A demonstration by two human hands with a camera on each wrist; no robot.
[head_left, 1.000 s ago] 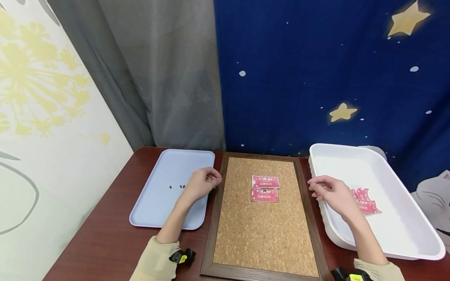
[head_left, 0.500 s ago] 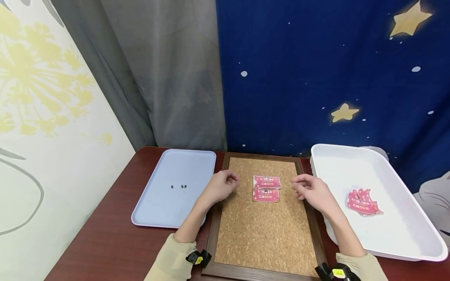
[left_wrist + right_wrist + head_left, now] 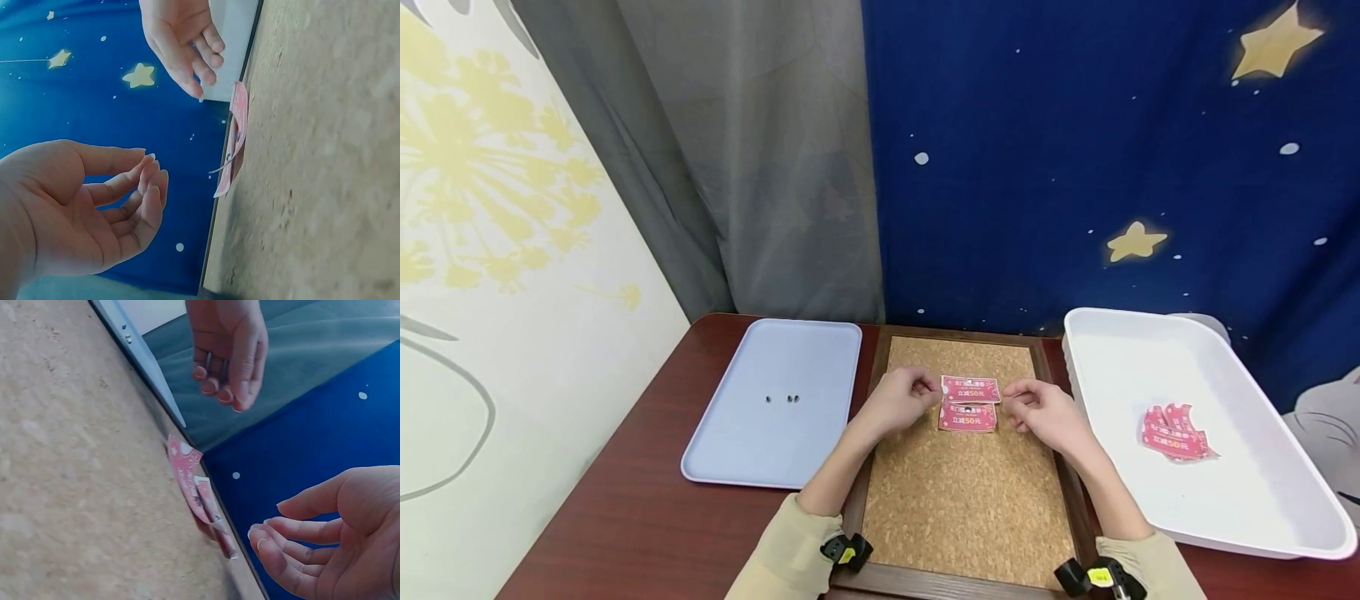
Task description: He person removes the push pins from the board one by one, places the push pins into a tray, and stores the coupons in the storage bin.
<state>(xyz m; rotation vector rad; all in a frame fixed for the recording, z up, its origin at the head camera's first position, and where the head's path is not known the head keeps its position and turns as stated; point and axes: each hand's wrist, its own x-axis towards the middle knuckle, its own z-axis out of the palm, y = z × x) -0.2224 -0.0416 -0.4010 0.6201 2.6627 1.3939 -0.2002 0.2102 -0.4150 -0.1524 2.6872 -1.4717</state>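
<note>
On the cork board [image 3: 970,500], two pink printed paper coupons [image 3: 967,418] are fixed one above the other, slightly overlapping. A small pin shows at the top of each, and both wrist views show the paper curling off the cork. Just left of the upper coupon [image 3: 972,390] is my left hand [image 3: 901,402], fingers loosely bent, thumb and index tips close together; nothing is visible between them. To the right of the coupons hovers my right hand [image 3: 1047,414], its fingers relaxed and thumb apart in the right wrist view. Neither hand clearly touches the paper.
A light blue tray [image 3: 737,454] with several tiny pins [image 3: 793,399] lies left of the board. The white bin [image 3: 1240,508] at right contains a pile of pink coupons [image 3: 1176,442]. Curtains and a wall stand behind the table [image 3: 617,517].
My left hand has come from the blue tray's right edge over to the coupons. My right hand has moved left from the white bin's edge to the board. The coupons stay in place.
</note>
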